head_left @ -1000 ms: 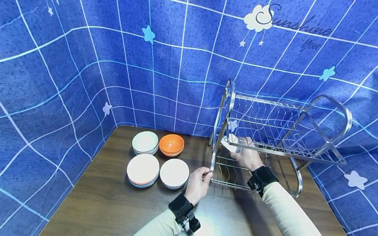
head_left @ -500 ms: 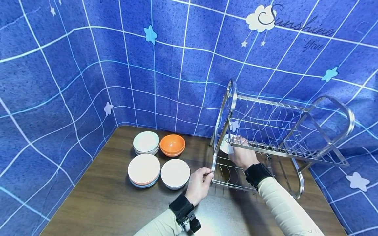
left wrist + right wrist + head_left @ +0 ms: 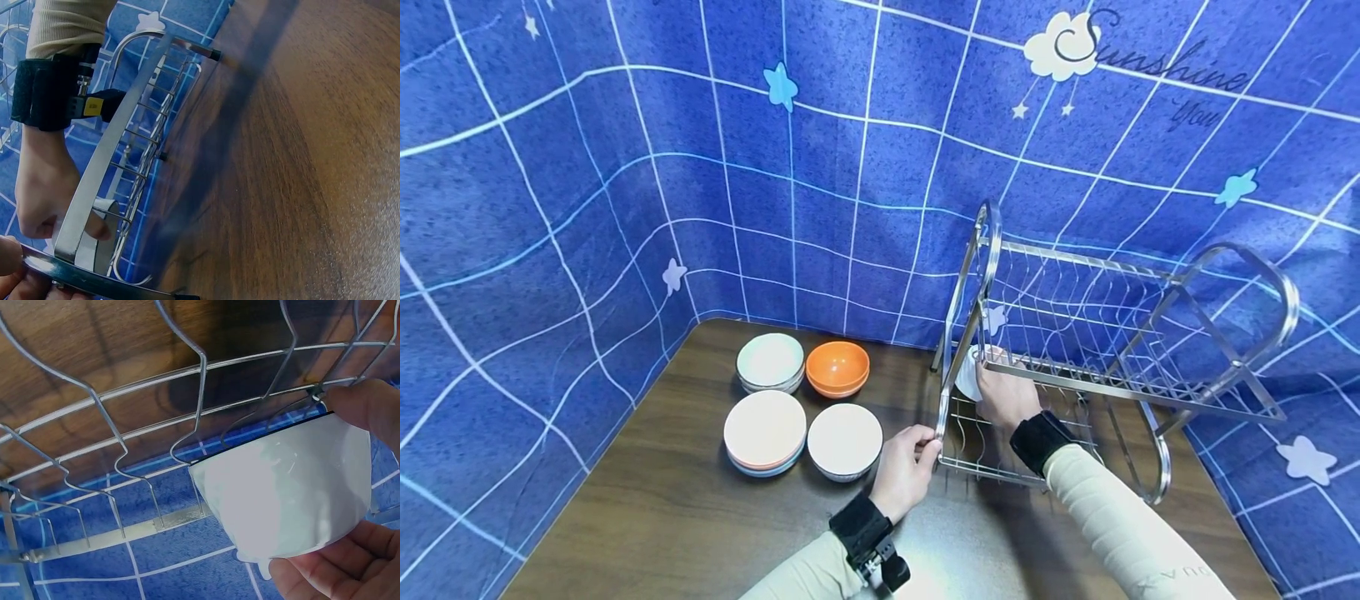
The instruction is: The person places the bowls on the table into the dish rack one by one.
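My right hand (image 3: 1007, 398) reaches under the upper tier of a metal dish rack (image 3: 1097, 385). It pinches a white bowl (image 3: 281, 487) with a dark rim, thumb near the rim and fingers under the base in the right wrist view. Tilted on its side, the bowl sits at the left end of the lower tier, against or just over the wires; contact is unclear. In the head view the upper tier and hand partly hide it. My left hand (image 3: 904, 467) grips the rack's left frame tube (image 3: 81, 278) low at the front.
Left of the rack on the wooden table (image 3: 685, 517) stand pale green bowls (image 3: 770, 360), orange bowls (image 3: 837, 365), a stack with a white inside on top (image 3: 765, 427) and a white bowl (image 3: 846, 440). Blue patterned cloth (image 3: 820, 208) hangs behind.
My right hand has shifted left in the lower tier, and the bowl has turned and moved slightly left with it. My left hand stays on the frame.
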### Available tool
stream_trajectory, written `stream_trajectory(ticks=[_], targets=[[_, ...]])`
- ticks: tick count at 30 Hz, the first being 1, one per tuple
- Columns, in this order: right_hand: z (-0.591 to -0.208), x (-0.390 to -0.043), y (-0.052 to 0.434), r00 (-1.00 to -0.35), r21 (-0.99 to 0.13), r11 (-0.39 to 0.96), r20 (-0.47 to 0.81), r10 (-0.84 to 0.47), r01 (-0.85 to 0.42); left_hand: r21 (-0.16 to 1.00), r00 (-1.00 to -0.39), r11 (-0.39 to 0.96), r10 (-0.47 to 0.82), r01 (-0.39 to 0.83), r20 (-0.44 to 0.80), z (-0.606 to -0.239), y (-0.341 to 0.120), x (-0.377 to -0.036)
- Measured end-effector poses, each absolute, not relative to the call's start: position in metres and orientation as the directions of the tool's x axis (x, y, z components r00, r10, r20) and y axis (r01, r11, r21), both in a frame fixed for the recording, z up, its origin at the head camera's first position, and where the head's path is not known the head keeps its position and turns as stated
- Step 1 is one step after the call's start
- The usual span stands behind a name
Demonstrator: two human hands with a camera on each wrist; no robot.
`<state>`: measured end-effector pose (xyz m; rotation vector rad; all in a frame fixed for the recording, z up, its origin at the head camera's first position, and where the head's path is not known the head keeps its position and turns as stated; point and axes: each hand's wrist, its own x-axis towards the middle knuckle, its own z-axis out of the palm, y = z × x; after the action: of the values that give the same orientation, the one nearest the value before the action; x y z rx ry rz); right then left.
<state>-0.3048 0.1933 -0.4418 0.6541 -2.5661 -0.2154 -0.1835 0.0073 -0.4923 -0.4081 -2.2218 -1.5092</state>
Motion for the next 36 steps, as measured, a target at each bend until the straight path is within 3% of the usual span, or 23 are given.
stream_trajectory(ticks=[8,27,36], targets=[[-0.448,-0.304,0.190,-0.779,0.303,0.877,0.411,-0.474,-0.374,0.818,-0.882,0.369,0.010,0.441,0.471,-0.493,0.007,-0.184],[-0.460,-0.303,0.191,-0.685,0.339,0.854,0.512,-0.519,-0.394,0.802,-0.853,0.345,-0.009,0.488,0.523,-0.495,0.007,-0.185],[-0.460,-0.301,0.192,-0.720,0.325,0.861,0.474,-0.507,-0.392,0.810,-0.858,0.340,-0.017,0.478,0.513,-0.494,0.008,-0.184]])
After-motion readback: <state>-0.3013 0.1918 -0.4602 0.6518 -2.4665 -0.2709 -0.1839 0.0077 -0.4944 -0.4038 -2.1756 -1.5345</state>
